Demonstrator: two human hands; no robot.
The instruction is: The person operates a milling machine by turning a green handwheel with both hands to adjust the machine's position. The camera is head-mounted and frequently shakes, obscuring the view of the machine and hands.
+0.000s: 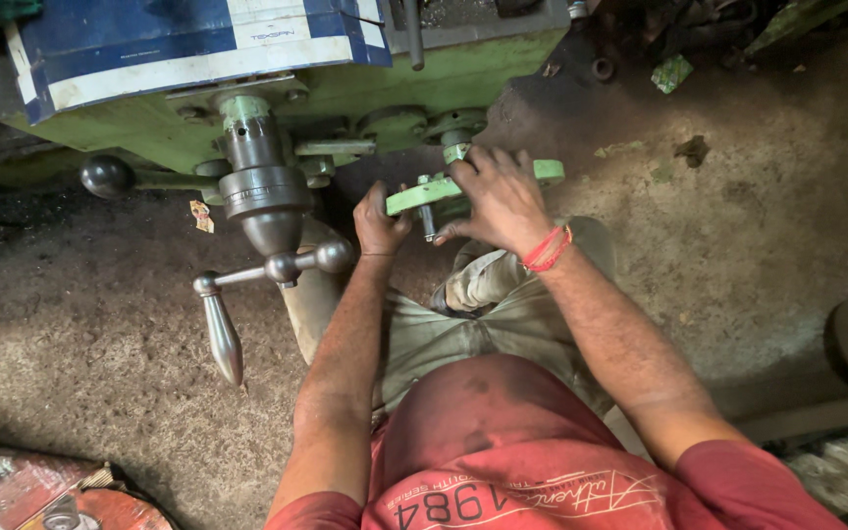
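I see both hands on a pale green lever arm [424, 193] sticking out from the base of the green machine [365, 93]. Left hand [379, 222] is closed around the lever's near end, thumb up against it. Right hand [499, 197] lies flat over the middle of the lever, fingers spread and pressing, not wrapped; red thread band [548, 247] on that wrist. Grey handwheel hub with ball handles [265, 211] sits just left of the hands. Dirt floor [758, 216] below.

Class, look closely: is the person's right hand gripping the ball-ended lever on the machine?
No, the right hand rests on the green bar, apart from the ball-ended lever.
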